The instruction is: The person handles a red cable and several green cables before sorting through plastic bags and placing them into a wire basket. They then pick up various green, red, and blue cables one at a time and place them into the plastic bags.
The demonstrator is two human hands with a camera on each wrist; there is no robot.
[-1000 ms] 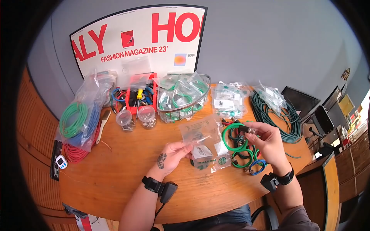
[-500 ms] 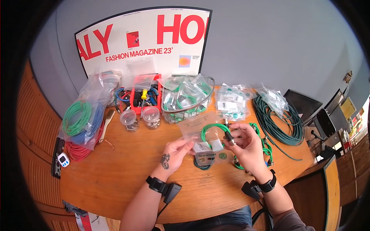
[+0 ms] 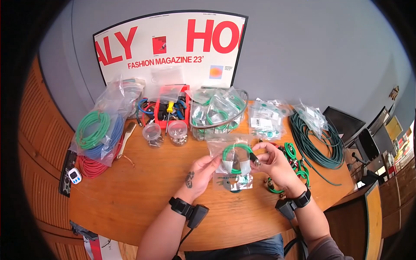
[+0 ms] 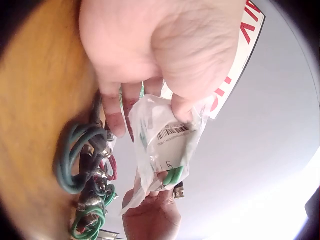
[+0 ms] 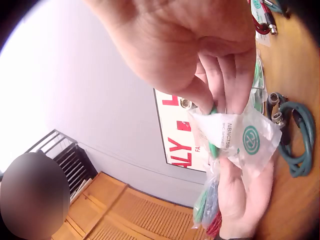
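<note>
My left hand [image 3: 203, 177] pinches a clear plastic bag [image 4: 172, 142] with a white barcode label, thumb on its near side. A short looped green cable [image 3: 236, 146] overlaps the bag at its mouth. Near the cable's black-booted metal connector [image 3: 255, 158], my right hand [image 3: 277, 168] grips the loop between thumb and fingers. Part of the loop shows past the bag's edge in the left wrist view, with the right hand behind it. A coiled dark green cable [image 4: 64, 162] with metal connectors lies on the table below the bag.
Right of my hands is a pile of short green cables [image 3: 303, 174]. Behind stand two clear jars [image 3: 152, 135], a red bin [image 3: 186, 110] of tools and a wire basket [image 3: 246, 110] of bagged cables. A long dark cable coil [image 3: 318, 151] lies far right, bagged coils [image 3: 93, 130] far left.
My right hand has brought the green cable leftward from over the pile to the bag, where the loop now overlaps it. The left hand keeps its hold on the bag.
</note>
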